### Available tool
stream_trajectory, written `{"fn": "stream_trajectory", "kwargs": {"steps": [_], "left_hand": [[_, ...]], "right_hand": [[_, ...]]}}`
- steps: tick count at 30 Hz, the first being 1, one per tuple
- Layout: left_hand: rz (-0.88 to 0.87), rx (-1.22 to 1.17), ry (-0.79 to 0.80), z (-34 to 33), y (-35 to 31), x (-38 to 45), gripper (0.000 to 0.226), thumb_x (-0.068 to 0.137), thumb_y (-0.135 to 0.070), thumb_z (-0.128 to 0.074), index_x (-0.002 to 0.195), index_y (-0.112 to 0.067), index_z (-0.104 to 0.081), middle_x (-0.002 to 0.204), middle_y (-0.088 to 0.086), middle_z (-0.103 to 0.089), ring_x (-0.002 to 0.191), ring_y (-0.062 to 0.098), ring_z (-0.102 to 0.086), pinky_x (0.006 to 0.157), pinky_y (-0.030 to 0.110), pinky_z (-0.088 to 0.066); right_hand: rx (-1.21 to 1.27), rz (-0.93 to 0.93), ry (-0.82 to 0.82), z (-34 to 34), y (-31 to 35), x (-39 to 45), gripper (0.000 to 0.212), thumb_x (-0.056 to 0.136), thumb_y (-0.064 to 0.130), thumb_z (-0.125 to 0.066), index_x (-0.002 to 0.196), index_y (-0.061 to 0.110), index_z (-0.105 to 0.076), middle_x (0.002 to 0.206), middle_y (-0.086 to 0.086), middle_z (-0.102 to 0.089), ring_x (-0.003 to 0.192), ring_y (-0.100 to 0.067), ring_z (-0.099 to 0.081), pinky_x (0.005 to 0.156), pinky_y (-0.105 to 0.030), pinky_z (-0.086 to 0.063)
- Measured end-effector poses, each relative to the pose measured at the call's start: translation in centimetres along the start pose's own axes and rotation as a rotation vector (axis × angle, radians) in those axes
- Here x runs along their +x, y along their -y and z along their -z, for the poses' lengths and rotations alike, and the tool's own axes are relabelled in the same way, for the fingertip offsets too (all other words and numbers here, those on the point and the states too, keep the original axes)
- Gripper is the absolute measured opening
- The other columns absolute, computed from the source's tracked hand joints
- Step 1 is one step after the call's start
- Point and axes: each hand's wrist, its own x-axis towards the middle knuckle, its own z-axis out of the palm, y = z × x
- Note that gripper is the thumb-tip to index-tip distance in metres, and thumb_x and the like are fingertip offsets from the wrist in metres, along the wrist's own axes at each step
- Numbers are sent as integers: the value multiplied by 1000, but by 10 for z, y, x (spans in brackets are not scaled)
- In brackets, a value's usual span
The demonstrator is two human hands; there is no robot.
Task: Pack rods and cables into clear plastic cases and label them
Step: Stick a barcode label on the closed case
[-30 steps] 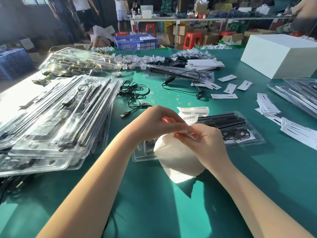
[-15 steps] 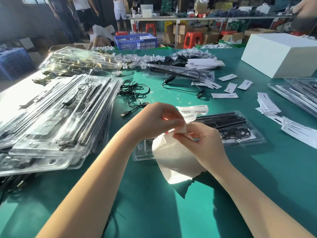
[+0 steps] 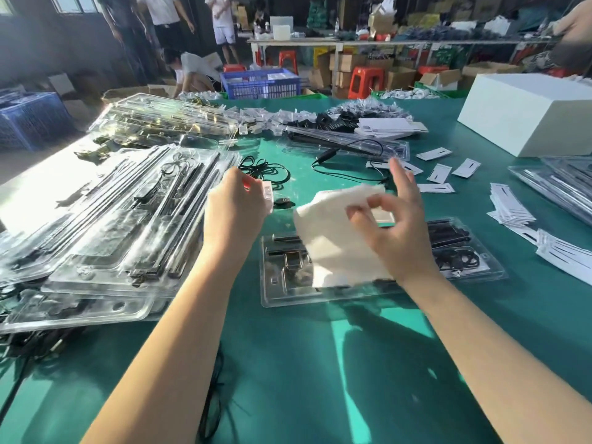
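Big green table (image 3: 320, 363) takes up pretty much everything here. On its left side there's a fat stack of packed cases (image 3: 105, 225), clear plastic with dark rods inside, fanned out and overlapping. Far right corner has a white box (image 3: 525, 113), and loose paper tags (image 3: 439, 173) are scattered in between.

Dead centre, right under the hands, is the open case (image 3: 288, 283) being worked on. Its long axis runs left-right across the table, black rods and a coiled cable visible at the right end. A white backing sheet (image 3: 333, 241) is draped over the middle of it.

Right hand (image 3: 397, 225) sits above the case, thumb and forefinger pinching the top edge of that sheet, other fingers splayed up.

Left hand (image 3: 238, 203) is off to the left and a bit farther back, grip closed on a small barcode label (image 3: 267, 189) that pokes out from the fingertips. Something red peeks out there too, can't tell what.

So the thing that matters: the case lies right of and nearer than the label hand. My read is the left hand has to swing the label right and down onto the case, and the sheet is still covering a chunk of it, so it likely needs clearing first.
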Motion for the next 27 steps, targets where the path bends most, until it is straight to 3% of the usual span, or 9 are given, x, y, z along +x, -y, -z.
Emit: {"fn": "stream_trajectory", "kwargs": {"steps": [3, 6, 9, 12, 13, 14, 17, 23, 27], "left_hand": [[-30, 90, -46, 8, 4, 6, 20, 95, -26, -47, 105, -16, -61, 94, 7, -69, 80, 25, -66, 71, 35, -56], [-76, 101, -128, 8, 2, 2, 22, 100, -24, -42, 108, -9, -56, 85, 8, -67, 75, 26, -66, 65, 39, -57], [-125, 87, -255, 5, 0, 0, 24, 104, -23, -34, 108, -2, -45, 75, 8, -60, 61, 24, -59, 52, 36, -51], [-156, 157, -331, 6, 1, 0, 23, 105, -24, -34, 108, -5, -44, 71, -2, -49, 49, 13, -41, 43, 18, -24], [-142, 180, -322, 6, 2, 1, 24, 104, -26, -34, 108, -5, -45, 74, -1, -50, 51, 12, -42, 43, 18, -22], [-135, 189, -305, 6, 3, 1, 24, 104, -27, -35, 109, -7, -47, 78, 0, -53, 54, 15, -45, 45, 21, -24], [-179, 80, -216, 3, 1, 0, 17, 100, -27, -47, 100, -14, -58, 85, -4, -60, 64, 13, -52, 53, 24, -32], [-442, -59, -77, -11, -14, -20, 11, 89, -30, -66, 89, -20, -71, 86, -9, -69, 77, 7, -62, 69, 28, -51], [-652, 96, -182, -24, -19, -35, 12, 82, -29, -73, 80, -18, -74, 85, -4, -70, 76, 17, -64, 66, 27, -45]], "right_hand": [[-85, 91, -231, -10, 16, 36, 23, 88, 26, -69, 98, 6, -72, 101, 2, -69, 92, -13, -63, 88, -21, -46], [-408, 355, -496, -35, 33, 63, 15, 89, 28, -67, 87, 15, -75, 75, -1, -69, 69, -21, -60, 69, -25, -35], [-546, 492, -239, -79, 35, 64, 17, 93, 24, -60, 100, 15, -73, 84, -4, -67, 77, -24, -59, 72, -26, -35], [-445, 213, 629, -113, 28, 45, 35, 95, 23, -57, 130, 19, -58, 124, -6, -62, 113, -27, -56, 99, -36, -42], [-369, 160, 774, -118, 27, 40, 35, 95, 20, -57, 130, 17, -58, 125, -7, -63, 114, -26, -57, 102, -37, -42], [-255, 109, 794, -120, 28, 35, 33, 95, 16, -55, 128, 12, -60, 117, -10, -66, 105, -27, -62, 95, -34, -46], [205, -238, 420, -108, 34, 34, 32, 95, 21, -49, 111, -2, -64, 77, -11, -63, 64, -20, -58, 67, -34, -47], [577, -718, 143, -49, 33, 24, 39, 83, 58, -64, 88, 19, -68, 74, 7, -74, 62, -7, -68, 56, -23, -51], [640, -870, 206, -25, 34, 15, 38, 76, 59, -71, 84, 23, -70, 79, 7, -75, 63, -10, -66, 54, -23, -45]]}}
